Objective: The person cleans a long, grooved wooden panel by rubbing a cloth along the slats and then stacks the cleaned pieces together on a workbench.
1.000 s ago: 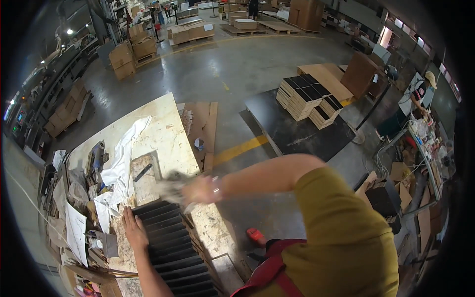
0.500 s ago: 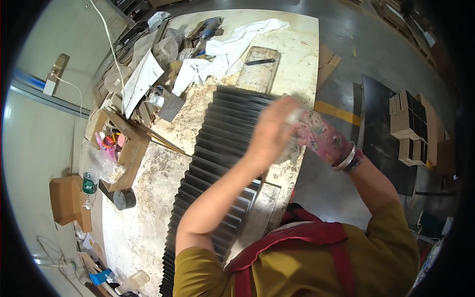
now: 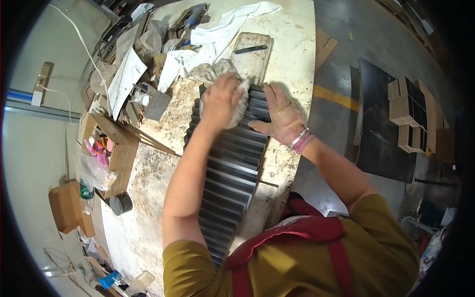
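Note:
A black ribbed panel (image 3: 225, 171) lies lengthwise on the worktable, its ridges running crosswise. My left hand (image 3: 221, 103) presses a crumpled greyish rag (image 3: 240, 106) onto the panel's far end, fingers bent over the cloth. Part of the rag spreads past that end, toward a worn board (image 3: 251, 55) with a dark, slim tool (image 3: 251, 49) on it. At the panel's far right edge rests my right hand (image 3: 283, 116), open, thumb and fingers apart and stained, holding nothing. A bracelet circles that wrist.
The stained worktable (image 3: 143, 218) has a heap of scraps, plastic bags and white cloth (image 3: 217, 39) at its far left. A cardboard box (image 3: 123, 158) with small items and a dark round container (image 3: 120, 204) stand left. Stacked cardboard pieces (image 3: 403, 106) lie right, beyond the table.
My hands have separated. The left moved left with the rag onto the panel's far end; the right let go of the rag and now lies spread at the panel's edge.

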Motion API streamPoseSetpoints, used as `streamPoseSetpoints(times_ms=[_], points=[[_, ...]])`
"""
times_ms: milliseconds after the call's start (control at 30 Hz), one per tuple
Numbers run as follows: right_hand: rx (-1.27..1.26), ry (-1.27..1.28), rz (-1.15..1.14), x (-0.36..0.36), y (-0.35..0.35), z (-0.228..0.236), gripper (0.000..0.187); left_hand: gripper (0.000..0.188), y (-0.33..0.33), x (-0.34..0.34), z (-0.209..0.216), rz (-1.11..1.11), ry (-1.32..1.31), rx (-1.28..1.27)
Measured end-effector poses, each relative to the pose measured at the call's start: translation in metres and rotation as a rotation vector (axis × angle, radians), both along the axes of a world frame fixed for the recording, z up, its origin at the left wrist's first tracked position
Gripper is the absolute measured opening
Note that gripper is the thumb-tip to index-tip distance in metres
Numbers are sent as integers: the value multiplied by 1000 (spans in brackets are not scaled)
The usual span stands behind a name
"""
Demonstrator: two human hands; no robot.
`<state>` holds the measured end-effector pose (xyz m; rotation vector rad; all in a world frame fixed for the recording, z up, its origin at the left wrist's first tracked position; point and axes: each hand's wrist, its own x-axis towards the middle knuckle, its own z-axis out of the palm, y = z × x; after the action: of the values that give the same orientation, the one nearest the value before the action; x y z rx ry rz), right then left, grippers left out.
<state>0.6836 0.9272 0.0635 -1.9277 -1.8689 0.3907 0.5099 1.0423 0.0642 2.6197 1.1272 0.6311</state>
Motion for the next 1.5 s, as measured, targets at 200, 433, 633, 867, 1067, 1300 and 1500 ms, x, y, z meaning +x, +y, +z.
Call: streamPoseSetpoints(times_ms=[200,433,633,867,1067,1300,1500], points=[[17,30,22,-8,1,-1,102,25,73,-76,9,388,119,106],[98,27,47,4,4,-16,103,36,-45,-13,20,-124,40,180],[136,-40,57,-7,0,-2,93,19,13,-79,2,214,-81,86],[-246,1339,-64,-54,-16,48,84,41,-96,-27,80,207,-667,-489],[27,159,455,-91,-31,53,44,44,-89,-118,7,328,-374,36],[-112,55,620,-4,-86,52,26,65,-104,-111,-12,407,158,-31],[-210,1165,105,132,-58,56,39,62,-101,-104,-10,420,125,-53]])
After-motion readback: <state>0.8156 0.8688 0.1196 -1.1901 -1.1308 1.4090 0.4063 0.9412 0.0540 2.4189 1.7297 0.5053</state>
